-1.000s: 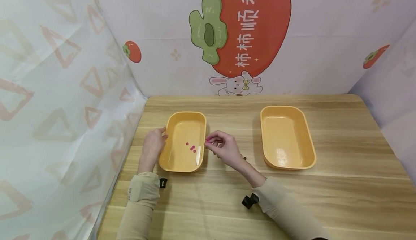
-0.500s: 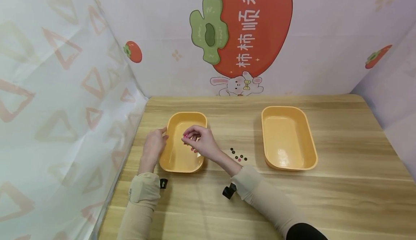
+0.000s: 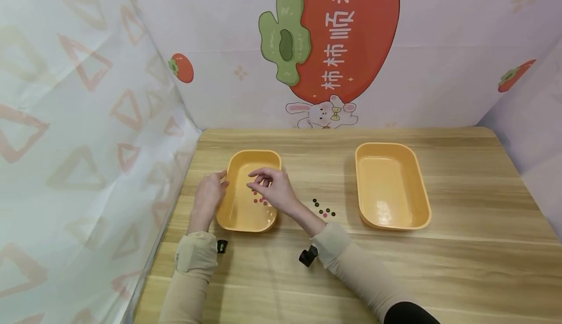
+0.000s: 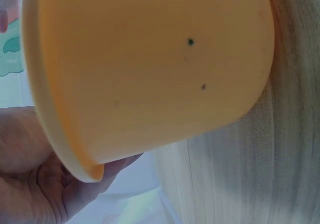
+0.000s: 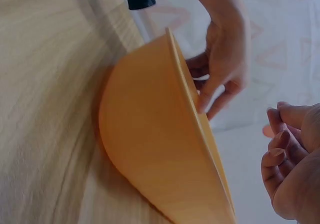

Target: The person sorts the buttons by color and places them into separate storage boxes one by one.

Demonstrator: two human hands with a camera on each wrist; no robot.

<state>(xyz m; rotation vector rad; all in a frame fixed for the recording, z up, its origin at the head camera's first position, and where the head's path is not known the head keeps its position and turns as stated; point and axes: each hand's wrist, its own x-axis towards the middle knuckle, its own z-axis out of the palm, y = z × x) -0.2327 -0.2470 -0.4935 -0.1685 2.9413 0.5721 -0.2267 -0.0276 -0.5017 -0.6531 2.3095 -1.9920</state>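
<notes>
With right hand (image 3: 277, 190) poised above left tray (image 3: 239, 219), reaching in over its right rim: thumb and forefinger slightly parted, nothing visible between. Gripping the tray's left rim with left hand (image 3: 207, 198), close to the left edge of the tabletop (image 3: 272, 290), toward its far left corner. Below the right fingers, on the tray's floor: a small group of pink beads (image 3: 255, 200), partly hidden, so hard to count for sure.

Judged as a release of beads into left tray. Best done low over the floor, with a slow parting of the fingertips, to limit bouncing and rolling; on lifting, clear the right rim. Hold the tray steady from the left without pressing hard, to avoid tipping.

On the tabletop between the trays: five black beads (image 3: 328, 210), with one pink bead (image 3: 325, 215) close among them, likely fiddly to pinch singly. Farther right, toward the far edge: right tray (image 3: 391, 187). In the way: right sleeve (image 3: 364, 275) and black camera (image 3: 306, 257), near the loose beads and liable to brush them
</notes>
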